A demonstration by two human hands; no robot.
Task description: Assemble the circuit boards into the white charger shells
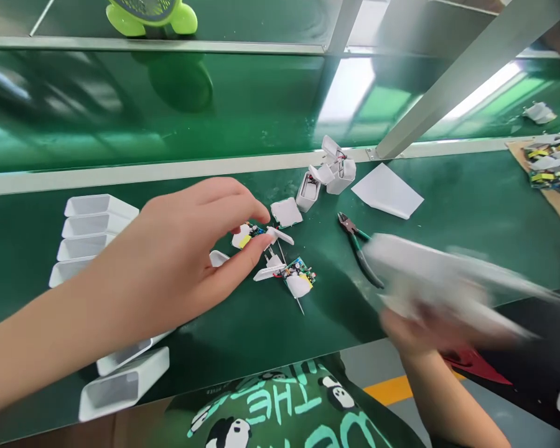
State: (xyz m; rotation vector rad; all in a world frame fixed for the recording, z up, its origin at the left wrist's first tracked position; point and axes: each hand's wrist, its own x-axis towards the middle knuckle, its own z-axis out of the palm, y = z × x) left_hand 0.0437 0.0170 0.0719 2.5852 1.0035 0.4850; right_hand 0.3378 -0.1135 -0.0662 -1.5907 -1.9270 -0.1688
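Observation:
My left hand (205, 242) reaches over the bench with thumb and index finger curved and a gap between their tips. Just by the thumb tip is a white plastic plug part (280, 236); whether they touch is unclear. Under and beside the fingers lie small circuit boards with white plug pieces, among them one board (299, 275) with wires. My right hand (424, 326), smeared by motion, grips a white flat-sided object (415, 264) whose kind the blur hides. Green-handled side cutters (358, 249) lie just left of that object.
Rows of white open-ended plastic housings (121, 389) stand at the left. Toward the back are white housings with wires (340, 174), a white square piece (286, 212) and a white sheet (387, 191). Several circuit boards rest on cardboard (557, 208) at far right. A metal post (448, 81) slants upward.

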